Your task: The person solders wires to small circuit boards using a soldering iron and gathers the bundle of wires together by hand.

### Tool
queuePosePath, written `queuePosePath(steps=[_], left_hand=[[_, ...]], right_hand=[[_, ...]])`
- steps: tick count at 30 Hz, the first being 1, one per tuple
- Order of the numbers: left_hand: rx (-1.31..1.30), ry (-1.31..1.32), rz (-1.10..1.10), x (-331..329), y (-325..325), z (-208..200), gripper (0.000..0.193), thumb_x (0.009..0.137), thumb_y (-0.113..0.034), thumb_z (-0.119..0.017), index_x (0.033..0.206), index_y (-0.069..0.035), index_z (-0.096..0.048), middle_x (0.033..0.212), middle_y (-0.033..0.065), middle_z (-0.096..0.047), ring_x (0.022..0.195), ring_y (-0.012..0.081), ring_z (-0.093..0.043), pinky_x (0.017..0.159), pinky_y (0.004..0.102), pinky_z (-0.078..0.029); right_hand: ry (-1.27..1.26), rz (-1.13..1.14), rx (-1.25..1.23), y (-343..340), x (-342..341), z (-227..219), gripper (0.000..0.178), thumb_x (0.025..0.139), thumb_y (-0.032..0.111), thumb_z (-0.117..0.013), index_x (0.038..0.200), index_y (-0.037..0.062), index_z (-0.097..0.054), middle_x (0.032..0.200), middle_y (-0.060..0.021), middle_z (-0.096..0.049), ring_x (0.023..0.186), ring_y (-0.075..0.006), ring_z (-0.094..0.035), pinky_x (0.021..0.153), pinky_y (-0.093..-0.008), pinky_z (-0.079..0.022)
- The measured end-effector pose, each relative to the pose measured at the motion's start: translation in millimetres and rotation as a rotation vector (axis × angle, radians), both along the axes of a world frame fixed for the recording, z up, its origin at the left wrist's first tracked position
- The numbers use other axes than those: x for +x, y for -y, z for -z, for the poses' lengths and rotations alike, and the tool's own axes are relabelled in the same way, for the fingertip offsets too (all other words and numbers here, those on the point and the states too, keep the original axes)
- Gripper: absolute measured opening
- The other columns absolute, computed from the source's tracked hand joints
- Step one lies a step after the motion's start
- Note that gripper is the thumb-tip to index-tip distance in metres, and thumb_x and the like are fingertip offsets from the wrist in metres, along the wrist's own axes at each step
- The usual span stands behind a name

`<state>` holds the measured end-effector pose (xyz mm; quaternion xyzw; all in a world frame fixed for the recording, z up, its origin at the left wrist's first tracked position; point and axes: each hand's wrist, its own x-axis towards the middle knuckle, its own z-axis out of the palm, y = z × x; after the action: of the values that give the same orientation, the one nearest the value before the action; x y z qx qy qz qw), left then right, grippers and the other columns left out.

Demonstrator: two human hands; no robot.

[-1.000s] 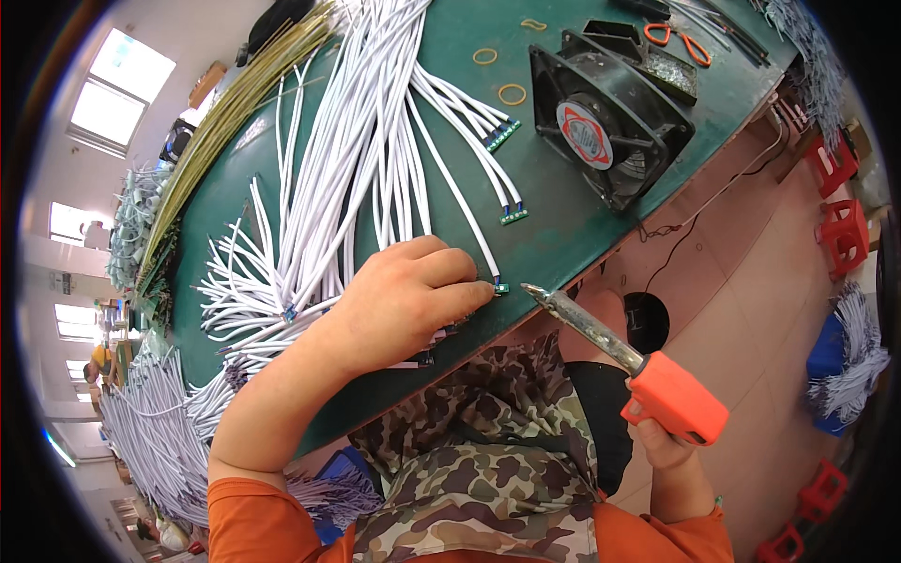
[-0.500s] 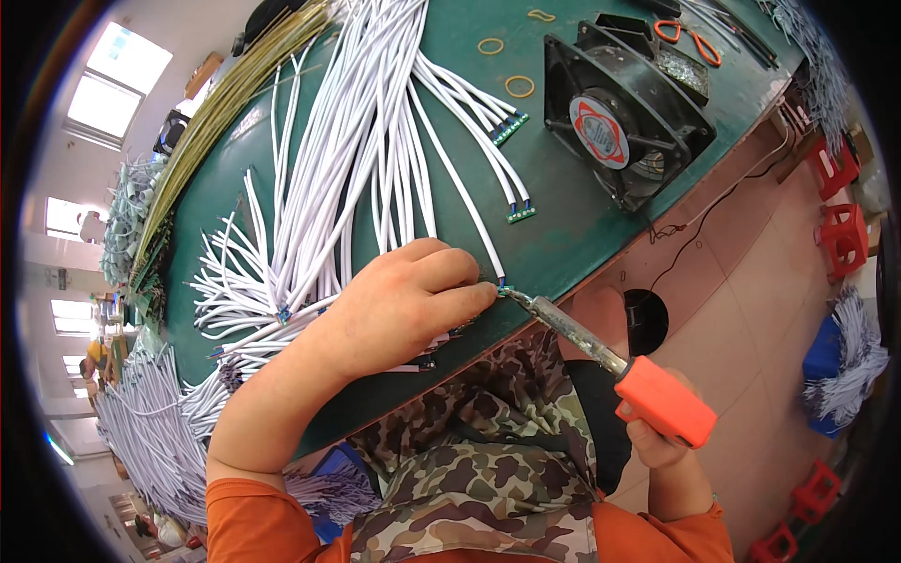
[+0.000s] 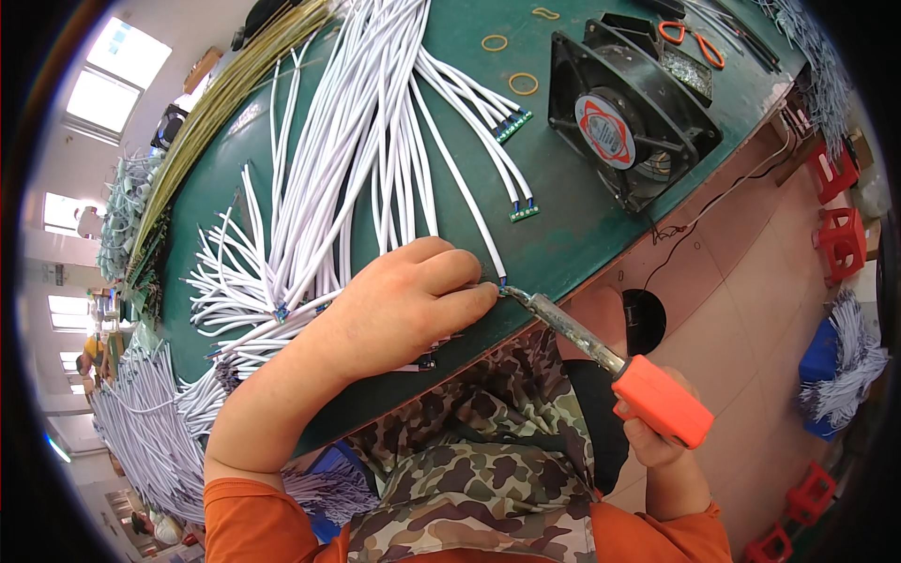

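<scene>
Board [image 3: 504, 291], small and green, lies just to the right of your left hand [image 3: 418, 296], at its fingertips [image 3: 489, 292] and near the front edge of the bench [image 3: 563, 246]. One white cable [image 3: 481, 223] runs down to it, slanting from upper left to lower right and showing blue where it meets the board. Your soldering iron [image 3: 582, 336] points at that same spot from the opposite side: its long axis runs up and leftward from your right hand [image 3: 654, 441], so the tip sits at the board's lower right. Tip and board seem to meet, though the contact is too small to make out.

Your left hand is by far the nearer; your right is well apart, out beyond the bench edge with the iron's length between. Your left grip looks pinched together on the board's left end, back of the hand up and fingers curled, but the pads are hidden. Its forearm [image 3: 291, 399] slants up from the lower left, across the bench edge. Your right grip is wrapped around the orange handle [image 3: 664, 403] from below. The black fan [image 3: 605, 129] stands up and to the right of the board.
</scene>
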<state>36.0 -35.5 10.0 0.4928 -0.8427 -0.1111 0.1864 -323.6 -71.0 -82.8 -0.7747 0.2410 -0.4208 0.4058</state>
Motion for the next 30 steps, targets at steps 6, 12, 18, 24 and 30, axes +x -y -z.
queuePosePath(steps=[6, 12, 18, 24, 30], left_hand=[[0.027, 0.029, 0.000, 0.7, -0.5, -0.8, 0.036, 0.078, -0.007, -0.068, 0.114, -0.004, -0.070, 0.102, 0.0101, -0.064, 0.094, 0.0299, -0.064, 0.081, 0.0401, -0.055], [0.026, 0.052, 0.018, 0.0, 0.5, -5.1, 0.035, 0.078, -0.008, -0.068, 0.113, -0.003, -0.069, 0.103, 0.0104, -0.064, 0.095, 0.0302, -0.064, 0.081, 0.0396, -0.055], [0.022, 0.055, 0.023, 0.7, 0.5, -3.4, 0.035, 0.079, -0.008, -0.068, 0.113, -0.003, -0.069, 0.103, 0.0105, -0.064, 0.094, 0.0299, -0.064, 0.081, 0.0393, -0.055], [0.010, 0.046, 0.033, 0.6, 0.4, -2.7, 0.033, 0.079, -0.008, -0.068, 0.112, -0.002, -0.068, 0.103, 0.0105, -0.064, 0.093, 0.0296, -0.063, 0.080, 0.0394, -0.055], [0.011, 0.045, 0.032, 0.5, 0.2, -2.5, 0.033, 0.080, -0.009, -0.067, 0.112, -0.003, -0.068, 0.104, 0.0105, -0.063, 0.093, 0.0294, -0.063, 0.080, 0.0391, -0.054]], right_hand=[[-0.013, 0.002, -0.098, 3.8, 7.2, -0.7, 0.018, 0.092, 0.022, -0.073, 0.093, 0.0034, -0.072, 0.084, -0.0082, -0.072, 0.072, -0.0248, -0.068, 0.063, -0.0357, -0.054], [-0.058, 0.022, -0.108, 3.4, 7.0, -5.3, 0.021, 0.093, 0.024, -0.073, 0.090, 0.0037, -0.071, 0.080, -0.0078, -0.070, 0.069, -0.0250, -0.066, 0.060, -0.0356, -0.052], [-0.047, -0.001, -0.170, 5.5, 11.4, -6.7, 0.020, 0.093, 0.022, -0.072, 0.089, 0.0030, -0.070, 0.079, -0.0078, -0.069, 0.066, -0.0246, -0.065, 0.058, -0.0350, -0.051], [-0.088, -0.007, -0.177, 6.1, 12.4, -12.1, 0.019, 0.094, 0.020, -0.071, 0.090, 0.0016, -0.069, 0.078, -0.0078, -0.068, 0.065, -0.0245, -0.065, 0.055, -0.0350, -0.050], [-0.120, -0.057, -0.224, 8.2, 4.7, -8.0, 0.036, 0.096, 0.024, -0.067, 0.121, -0.0022, -0.061, 0.085, -0.0103, -0.066, 0.064, -0.0283, -0.063, 0.055, -0.0375, -0.049]])
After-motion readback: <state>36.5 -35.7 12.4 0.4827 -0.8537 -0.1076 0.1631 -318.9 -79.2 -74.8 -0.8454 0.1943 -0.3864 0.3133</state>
